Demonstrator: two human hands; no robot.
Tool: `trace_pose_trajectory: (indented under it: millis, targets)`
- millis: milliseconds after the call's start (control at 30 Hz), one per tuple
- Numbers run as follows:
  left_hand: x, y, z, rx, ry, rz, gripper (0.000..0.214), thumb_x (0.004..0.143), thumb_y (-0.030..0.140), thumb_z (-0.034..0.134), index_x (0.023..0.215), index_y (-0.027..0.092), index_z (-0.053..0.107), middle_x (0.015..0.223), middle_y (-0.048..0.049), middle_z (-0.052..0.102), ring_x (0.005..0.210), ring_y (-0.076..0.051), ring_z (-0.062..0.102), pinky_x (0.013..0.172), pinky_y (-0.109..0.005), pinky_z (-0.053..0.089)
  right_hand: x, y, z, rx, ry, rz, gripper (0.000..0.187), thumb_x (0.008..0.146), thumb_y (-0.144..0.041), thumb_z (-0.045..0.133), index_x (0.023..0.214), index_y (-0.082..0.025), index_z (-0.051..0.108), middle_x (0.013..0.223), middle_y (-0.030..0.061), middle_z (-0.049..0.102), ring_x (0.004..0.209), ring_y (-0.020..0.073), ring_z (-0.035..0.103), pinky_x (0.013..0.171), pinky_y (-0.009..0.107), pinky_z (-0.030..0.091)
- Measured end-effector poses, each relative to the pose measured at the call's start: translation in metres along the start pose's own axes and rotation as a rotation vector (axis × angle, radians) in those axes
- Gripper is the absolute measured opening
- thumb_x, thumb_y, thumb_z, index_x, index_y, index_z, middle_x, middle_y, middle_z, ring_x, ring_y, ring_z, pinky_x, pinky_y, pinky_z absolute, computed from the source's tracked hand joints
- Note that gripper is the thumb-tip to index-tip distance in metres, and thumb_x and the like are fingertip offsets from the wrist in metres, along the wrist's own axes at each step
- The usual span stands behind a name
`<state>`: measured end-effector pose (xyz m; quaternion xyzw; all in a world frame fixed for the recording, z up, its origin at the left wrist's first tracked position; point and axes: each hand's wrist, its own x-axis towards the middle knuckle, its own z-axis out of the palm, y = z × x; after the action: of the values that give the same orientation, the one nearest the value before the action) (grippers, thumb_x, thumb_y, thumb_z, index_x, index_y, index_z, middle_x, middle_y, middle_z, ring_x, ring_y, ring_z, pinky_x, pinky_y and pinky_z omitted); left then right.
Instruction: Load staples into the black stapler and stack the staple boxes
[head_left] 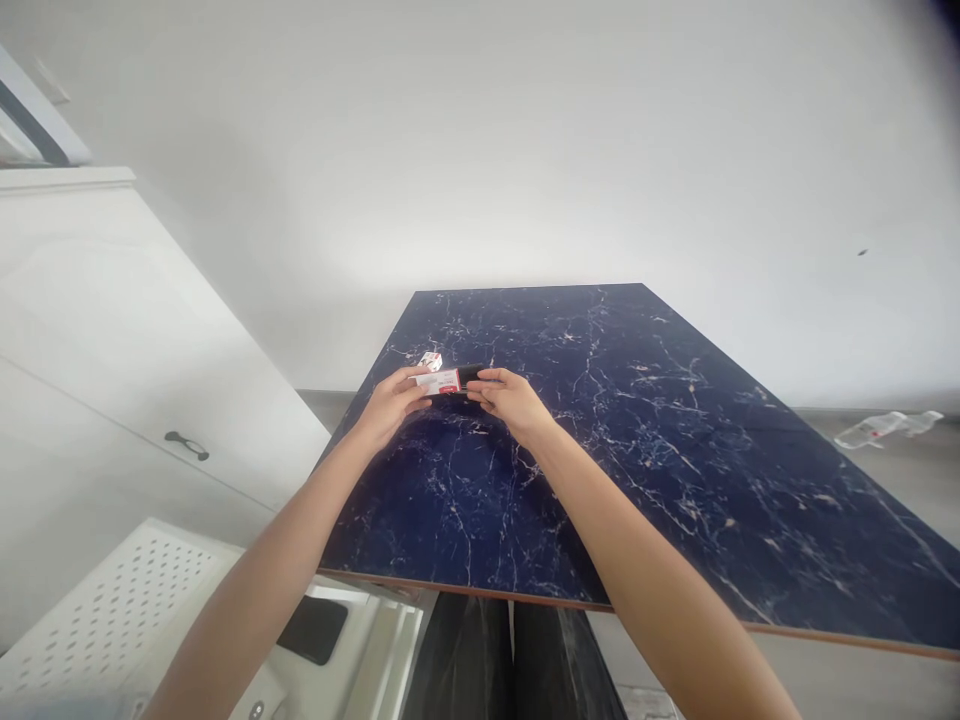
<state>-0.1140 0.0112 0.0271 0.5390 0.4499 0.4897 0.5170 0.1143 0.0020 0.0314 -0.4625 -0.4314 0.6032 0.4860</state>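
the left hand (391,402) pinches the near-left end of a small red-and-white box (448,381), thumb and fingers about it. the right hand (511,400) has its fingers bent at the right end of a black item (468,375) just beside the box; whether they grip it or only touch it, i cannot tell. the box is between the two hands, over the left part of the blue marbled table (480,510). the step in hand looks like bringing box and black item together or apart; the next move seems to call for a steady left hold while the right fingers guide. just beyond, a second small box (430,361) is partly hidden. the box's print is too small to read, and fingers cover much of the black item, so its shape is unclear.
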Motion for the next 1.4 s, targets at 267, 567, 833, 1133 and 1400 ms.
trace_pose_trajectory:
  millis: [267,567,833,1133,1400]
  targets:
    - [-0.002,0.005,0.003,-0.126,-0.057,-0.042,0.034,0.077,0.014,0.076,0.110,0.014,0.074,0.126,-0.0136,0.071,0.122,-0.029,0.066,0.107,-0.045,0.055,0.003,0.002,0.002,0.131,0.154,-0.049,0.015,0.089,-0.010,0.060,0.102,-0.020,0.060,0.111,0.0093,0.075,0.094,0.0178,0.076,0.078,0.027,0.061]
    - [-0.004,-0.001,0.007,0.123,-0.125,-0.040,0.038,0.078,0.035,0.082,0.109,0.014,0.076,0.120,-0.0133,0.074,0.114,-0.030,0.069,0.105,-0.048,0.056,0.009,0.006,0.001,0.158,0.194,0.009,0.007,0.091,-0.011,0.063,0.093,-0.017,0.062,0.083,0.0044,0.070,0.070,0.0132,0.072,0.069,0.026,0.064]
    - [-0.002,-0.009,0.007,0.288,-0.120,0.055,0.041,0.079,0.042,0.080,0.109,0.014,0.076,0.110,-0.0106,0.077,0.103,-0.028,0.073,0.101,-0.051,0.057,0.007,0.000,-0.003,0.169,0.117,-0.006,0.024,0.075,0.005,0.060,0.087,-0.014,0.068,0.079,0.0034,0.066,0.077,0.0141,0.071,0.086,0.029,0.060]
    - [0.001,-0.017,0.002,0.418,-0.069,0.200,0.047,0.091,0.036,0.067,0.135,0.020,0.065,0.114,-0.0084,0.075,0.092,-0.024,0.076,0.090,-0.043,0.063,0.005,-0.002,-0.009,-0.072,0.086,-0.082,0.024,0.076,-0.002,0.069,0.097,-0.015,0.072,0.094,0.0065,0.076,0.083,0.0149,0.071,0.094,0.035,0.056]
    - [0.002,-0.012,0.010,0.019,-0.010,-0.074,0.038,0.086,0.029,0.077,0.122,0.017,0.071,0.113,-0.0107,0.076,0.079,-0.017,0.076,0.079,-0.030,0.066,0.007,0.000,-0.010,-0.137,0.039,-0.180,0.023,0.082,-0.019,0.072,0.105,-0.014,0.072,0.071,0.0002,0.068,0.066,0.0121,0.062,0.076,0.029,0.054]
